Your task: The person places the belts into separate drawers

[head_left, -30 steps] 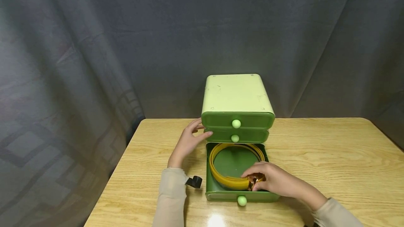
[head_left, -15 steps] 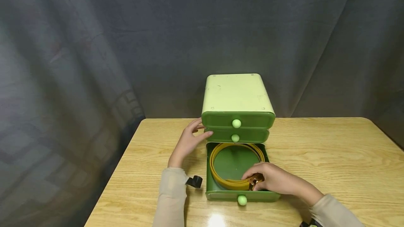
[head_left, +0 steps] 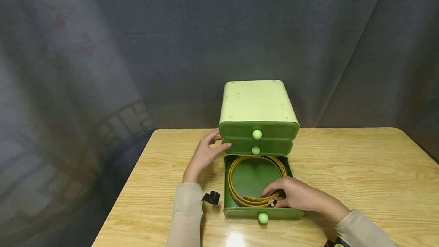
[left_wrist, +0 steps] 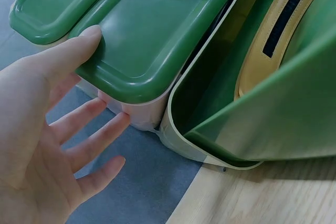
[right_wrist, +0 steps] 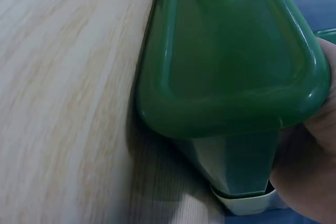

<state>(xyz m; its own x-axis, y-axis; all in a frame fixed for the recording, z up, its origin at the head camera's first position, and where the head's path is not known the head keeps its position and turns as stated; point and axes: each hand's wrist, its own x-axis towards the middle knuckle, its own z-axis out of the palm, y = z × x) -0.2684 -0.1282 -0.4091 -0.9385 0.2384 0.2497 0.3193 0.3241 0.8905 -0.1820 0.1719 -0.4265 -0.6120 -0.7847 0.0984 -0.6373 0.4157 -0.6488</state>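
A mustard-yellow belt (head_left: 252,202) lies coiled in the pulled-out bottom drawer (head_left: 240,213) of a small green cabinet (head_left: 257,102). My right hand (head_left: 300,197) reaches over the drawer's front right corner and pinches the belt beside its shiny metal buckle (head_left: 273,202). In the right wrist view the drawer front (right_wrist: 231,51) hides the fingers, and only part of the hand (right_wrist: 307,169) shows. My left hand (head_left: 205,155) rests at the cabinet's left side. Its thumb touches the middle drawer's front, and the other fingers extend along the side wall, as the left wrist view shows.
Two upper drawers with round pale-green knobs (head_left: 257,134) are pushed in. The cabinet stands on a wooden table (head_left: 356,170) near its back edge, before a grey curtain (head_left: 192,48). A black strap piece (head_left: 211,198) juts from the left wrist.
The coiled belt has turned and settled slightly under my right hand, so its band looks thinner and a strap end shows near the front. My left hand stays put.
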